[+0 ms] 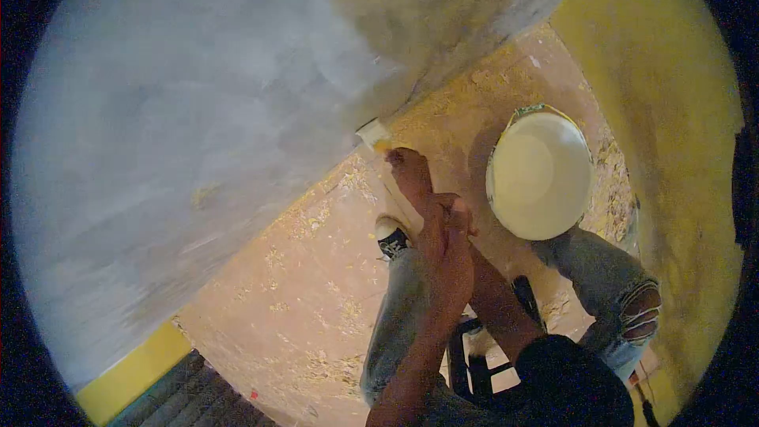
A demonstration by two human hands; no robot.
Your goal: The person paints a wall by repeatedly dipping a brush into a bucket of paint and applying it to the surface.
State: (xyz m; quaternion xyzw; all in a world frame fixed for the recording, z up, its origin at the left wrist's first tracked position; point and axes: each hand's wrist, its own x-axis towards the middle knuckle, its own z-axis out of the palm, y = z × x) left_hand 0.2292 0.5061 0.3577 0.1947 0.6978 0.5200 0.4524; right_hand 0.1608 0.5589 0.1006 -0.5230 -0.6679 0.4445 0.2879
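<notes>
My right hand (407,164) is closed round the handle of a flat paintbrush (371,134). The brush's wide pale head touches the lower part of the grey-white wall (198,111), close to where it meets the floor. My left hand (457,217) crosses over my right forearm, its fingers curled against it; part of the grip is hidden. To the right of my hands stands a bucket (539,178) with whitish content and a thin handle at its rim.
The pinkish floor (300,269) has yellowish flakes and splatter. A yellow wall (664,111) rises at right. My shoe (390,239) and jeans legs frame a dark stool (474,356). A dark ribbed surface (190,395) with a yellow edge (134,364) lies at lower left.
</notes>
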